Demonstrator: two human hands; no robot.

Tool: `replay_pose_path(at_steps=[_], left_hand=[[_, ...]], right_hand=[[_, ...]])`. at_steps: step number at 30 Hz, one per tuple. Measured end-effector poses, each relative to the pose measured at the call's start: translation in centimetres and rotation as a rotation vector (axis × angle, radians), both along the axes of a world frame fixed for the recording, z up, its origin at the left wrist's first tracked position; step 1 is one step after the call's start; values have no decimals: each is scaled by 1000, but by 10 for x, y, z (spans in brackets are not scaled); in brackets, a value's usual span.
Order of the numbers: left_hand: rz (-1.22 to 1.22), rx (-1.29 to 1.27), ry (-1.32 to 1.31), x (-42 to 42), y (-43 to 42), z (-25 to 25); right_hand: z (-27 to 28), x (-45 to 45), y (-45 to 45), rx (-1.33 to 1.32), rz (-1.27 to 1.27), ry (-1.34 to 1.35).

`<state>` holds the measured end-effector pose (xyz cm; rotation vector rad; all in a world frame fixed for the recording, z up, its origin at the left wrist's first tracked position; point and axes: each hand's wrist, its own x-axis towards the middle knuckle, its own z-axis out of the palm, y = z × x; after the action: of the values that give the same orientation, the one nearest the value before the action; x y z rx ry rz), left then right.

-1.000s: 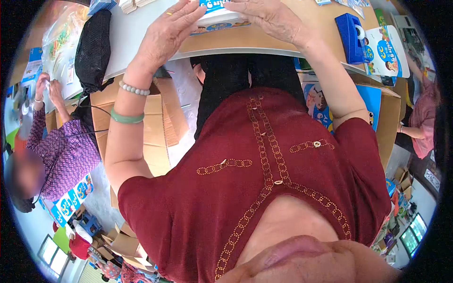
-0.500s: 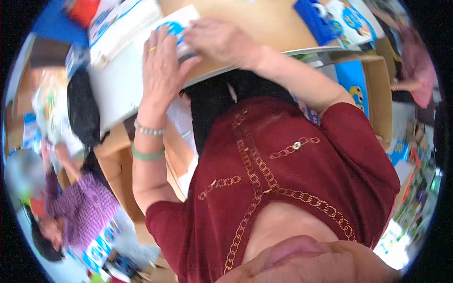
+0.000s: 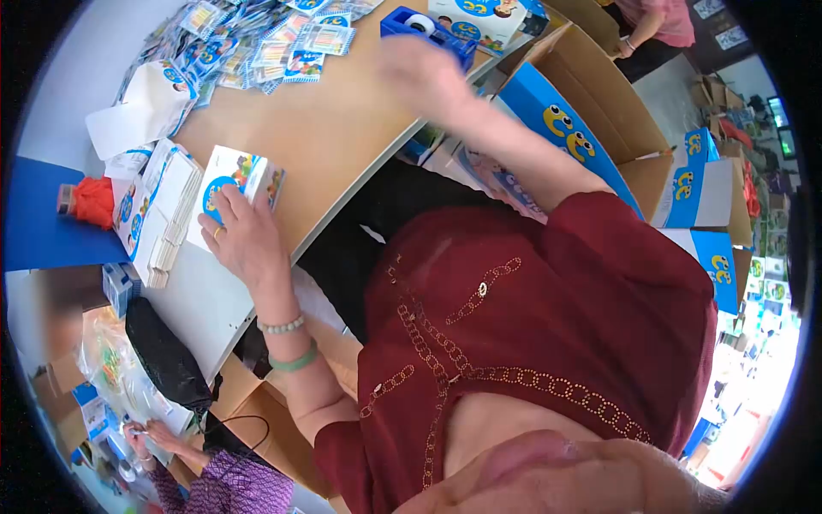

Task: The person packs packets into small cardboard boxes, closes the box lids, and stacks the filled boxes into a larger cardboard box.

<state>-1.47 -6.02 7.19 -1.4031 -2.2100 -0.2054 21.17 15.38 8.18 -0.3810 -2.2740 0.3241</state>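
A small white and blue carton [image 3: 227, 163] with printed cartoon figures stands at the left side of the table. My left hand [image 3: 244, 231], with a ring and two bracelets at the wrist, holds this carton, its fingers lying on the printed face. At the right, my right hand [image 3: 425, 79] is smeared by motion, so its fingers cannot be made out. It is close to a blue tape dispenser [image 3: 445, 43] with a roll of tape in it, at the table's right edge. Whether the hand touches the dispenser is unclear.
Flat cartons [image 3: 167, 218] are stacked left of my left hand. Many small printed packets [image 3: 300, 51] lie piled at the back of the table [image 3: 300, 128]. An open cardboard box [image 3: 591, 94] stands at the right. Another person's hands [image 3: 158, 437] show at lower left.
My right hand has left the carton and moved right to the tape dispenser. My left hand stays on the carton. The view has swung, bringing the packet pile into sight.
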Motion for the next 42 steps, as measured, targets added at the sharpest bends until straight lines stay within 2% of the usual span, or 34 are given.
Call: replay_pose_path(at_steps=[2, 3, 4, 6, 11, 14, 15, 17, 21, 23, 24, 26, 30, 32, 33, 35, 36, 41, 42], left_hand=[[142, -8, 51, 11, 11, 4], [137, -9, 46, 13, 12, 6], [127, 5, 59, 14, 12, 8], [116, 17, 74, 15, 11, 9], [69, 77, 64, 8, 10, 4], [68, 86, 82, 10, 10, 4], [61, 88, 82, 11, 11, 4], [59, 97, 72, 10, 10, 3], [62, 81, 51, 11, 9, 5], [57, 89, 62, 10, 9, 3], [54, 89, 64, 11, 9, 4], [57, 88, 42, 13, 8, 6], [50, 100, 58, 11, 8, 4], [52, 100, 67, 13, 7, 6], [52, 101, 64, 11, 8, 5], [61, 101, 82, 10, 9, 2], [60, 98, 79, 10, 8, 1], [77, 77, 86, 9, 8, 1], [75, 75, 83, 8, 8, 0]], right_hand=[[-1, 34, 30, -29, -495, -60], [-1, 44, 44, -41, -741, -91], [-4, 50, 57, -40, -744, -95], [-16, 58, 77, -181, -819, -337], [-19, 74, 98, -298, -748, -286], [-19, 88, 99, -555, -649, -202], [-17, 87, 97, -554, -656, -198], [-14, 83, 90, -774, -667, -37], [-4, 86, 93, -821, -723, -181], [-15, 84, 100, -958, -672, 114], [-14, 82, 98, -959, -674, 117], [-10, 78, 93, -721, -818, -41], [-33, 93, 118, -796, -685, -99], [-48, 96, 125, -928, -503, 130], [-44, 93, 121, -927, -505, 129], [-35, 83, 108, -1182, -590, 489], [-40, 85, 108, -1184, -593, 486], [-96, 108, 138, -1541, -315, 1032], [-81, 99, 118, -1541, -319, 1031]])
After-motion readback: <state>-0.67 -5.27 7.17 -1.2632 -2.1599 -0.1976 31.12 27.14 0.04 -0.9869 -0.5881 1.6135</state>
